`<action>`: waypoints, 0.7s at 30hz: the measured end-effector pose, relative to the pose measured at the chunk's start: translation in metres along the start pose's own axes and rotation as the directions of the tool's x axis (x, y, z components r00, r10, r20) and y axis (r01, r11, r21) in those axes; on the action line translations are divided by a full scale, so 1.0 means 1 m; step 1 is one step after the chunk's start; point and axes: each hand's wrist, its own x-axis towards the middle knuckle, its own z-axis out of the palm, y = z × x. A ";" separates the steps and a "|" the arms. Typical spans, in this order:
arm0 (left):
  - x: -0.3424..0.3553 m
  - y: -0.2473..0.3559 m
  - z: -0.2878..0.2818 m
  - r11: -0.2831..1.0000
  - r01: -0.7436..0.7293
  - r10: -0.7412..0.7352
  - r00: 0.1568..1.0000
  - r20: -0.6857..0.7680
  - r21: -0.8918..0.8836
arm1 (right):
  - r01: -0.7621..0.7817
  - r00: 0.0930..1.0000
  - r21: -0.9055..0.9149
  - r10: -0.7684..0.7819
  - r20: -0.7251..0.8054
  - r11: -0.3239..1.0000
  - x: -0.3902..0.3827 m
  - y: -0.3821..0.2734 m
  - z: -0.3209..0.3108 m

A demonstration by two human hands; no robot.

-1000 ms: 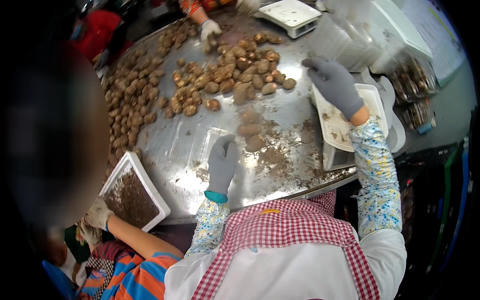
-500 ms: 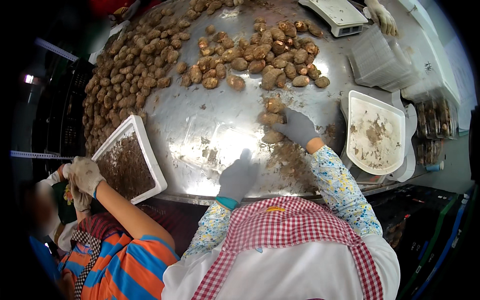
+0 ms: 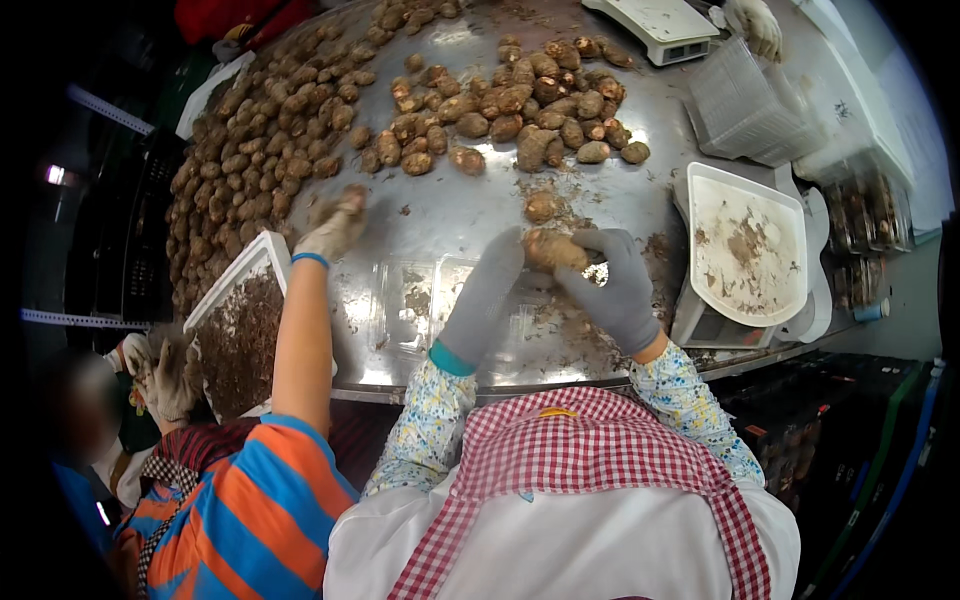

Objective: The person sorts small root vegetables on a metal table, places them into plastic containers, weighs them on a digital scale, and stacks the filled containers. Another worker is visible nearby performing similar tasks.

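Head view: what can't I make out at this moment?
Head view, all:
Whether the left hand grips the tuber: the glove's back hides its palm side.
The tuber's underside: turned from the camera.
What the co-worker's reaching hand holds, if anything: blurred.
The white scale's far end: cut off by the upper edge.
The foam box's right side: partly behind the co-worker's forearm.

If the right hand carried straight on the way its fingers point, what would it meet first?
The right hand would first meet the brown tuber, which it already seems to grip; just past that, likely the left hand, though depth is unclear.
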 end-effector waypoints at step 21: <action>-0.021 -0.011 0.010 0.972 0.025 -0.032 0.999 -0.023 -0.233 | 0.130 0.972 -0.285 -0.066 0.226 0.950 -0.020 0.030 0.017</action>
